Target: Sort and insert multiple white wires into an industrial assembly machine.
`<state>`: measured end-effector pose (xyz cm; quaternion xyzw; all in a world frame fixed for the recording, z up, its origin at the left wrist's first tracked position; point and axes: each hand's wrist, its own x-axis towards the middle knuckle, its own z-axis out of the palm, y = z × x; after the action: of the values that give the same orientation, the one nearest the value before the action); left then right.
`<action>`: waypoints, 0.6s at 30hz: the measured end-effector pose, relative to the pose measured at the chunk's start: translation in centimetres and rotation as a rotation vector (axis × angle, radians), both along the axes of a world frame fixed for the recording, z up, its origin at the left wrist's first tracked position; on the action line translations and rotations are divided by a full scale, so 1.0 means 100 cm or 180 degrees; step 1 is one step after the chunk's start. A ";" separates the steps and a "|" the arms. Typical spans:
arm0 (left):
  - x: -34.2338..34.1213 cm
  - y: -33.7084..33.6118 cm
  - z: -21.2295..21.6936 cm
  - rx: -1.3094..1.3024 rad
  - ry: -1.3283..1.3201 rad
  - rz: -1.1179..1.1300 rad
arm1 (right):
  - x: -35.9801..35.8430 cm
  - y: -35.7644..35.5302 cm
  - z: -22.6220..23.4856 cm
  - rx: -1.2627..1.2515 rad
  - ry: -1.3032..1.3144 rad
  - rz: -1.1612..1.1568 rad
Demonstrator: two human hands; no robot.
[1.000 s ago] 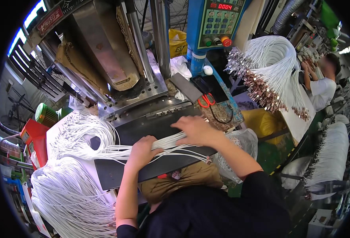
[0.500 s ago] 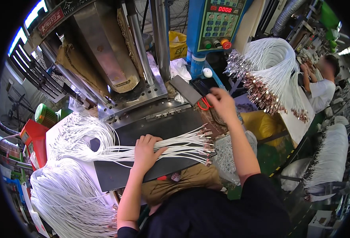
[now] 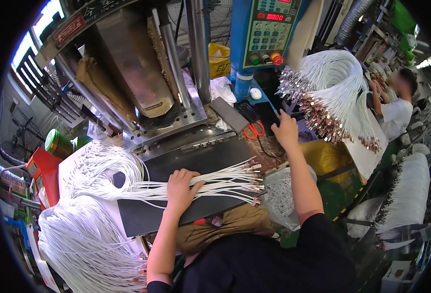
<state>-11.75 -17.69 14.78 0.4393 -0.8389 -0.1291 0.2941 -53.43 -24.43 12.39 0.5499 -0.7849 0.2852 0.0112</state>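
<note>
Left hand (image 3: 181, 187): open, thumb spread, laid over white cables (image 3: 213, 181), centre of frame
Right hand (image 3: 286, 130): loosely open, right of centre, near red scissors (image 3: 253, 129)

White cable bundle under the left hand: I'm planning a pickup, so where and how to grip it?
Probably the stretch just right of the left hand, from above: the white cable bundle lies across the black board, narrower there and fanning out toward its copper-coloured terminals.

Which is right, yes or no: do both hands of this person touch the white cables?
No, only the left hand rests on the white cables; the right hand is away, right of the red scissors.
</note>
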 end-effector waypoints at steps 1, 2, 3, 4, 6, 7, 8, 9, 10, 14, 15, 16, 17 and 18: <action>0.002 0.002 0.001 0.0069 0.0020 -0.0014 | 0.002 0.003 0.001 -0.0132 0.0075 -0.0031; 0.003 0.003 0.001 0.0093 -0.0001 0.0045 | 0.005 0.005 0.001 -0.0263 0.0147 -0.0059; 0.002 0.003 0.001 0.0272 -0.0009 -0.0107 | 0.010 0.007 -0.001 -0.0391 0.0215 -0.0085; 0.002 0.001 0.001 0.0447 -0.0009 -0.0249 | 0.023 0.009 0.007 -0.0372 0.0189 -0.0015; 0.003 -0.005 0.007 0.0658 -0.0030 -0.0286 | 0.060 0.019 0.043 -0.1113 -0.0729 0.0724; 0.004 -0.010 0.013 0.0807 0.0231 -0.0330 | 0.086 0.026 0.059 -0.0633 -0.1405 0.1297; 0.006 -0.008 0.021 0.0976 0.0495 -0.0379 | 0.117 0.040 0.075 -0.0105 -0.2080 0.1839; 0.007 -0.011 0.029 0.1011 0.0477 -0.0321 | 0.148 0.052 0.086 -0.0048 -0.1321 0.2512; 0.009 -0.013 0.037 0.0973 0.0725 -0.0205 | 0.168 0.061 0.089 -0.0007 -0.0538 0.3163; 0.032 -0.021 0.051 0.0350 0.0633 0.0098 | 0.164 0.050 0.082 0.1184 -0.0862 0.2946; 0.045 -0.019 0.052 0.0074 0.0439 0.0208 | 0.158 0.050 0.083 0.1207 -0.0877 0.3038; 0.057 -0.020 0.049 0.0079 0.0426 0.0268 | 0.148 0.050 0.089 0.1436 -0.0148 0.2969; 0.072 -0.020 0.043 0.0277 -0.0002 0.0497 | 0.147 0.049 0.091 0.1637 0.0585 0.2877; 0.085 -0.020 0.037 0.0481 -0.0429 0.0726 | 0.158 0.051 0.086 0.1635 0.0582 0.2944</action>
<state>-3.21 -19.73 18.43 0.5604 -0.7893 -0.1279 0.2160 -37.62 -19.36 20.95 0.8460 -0.5010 0.0101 -0.1822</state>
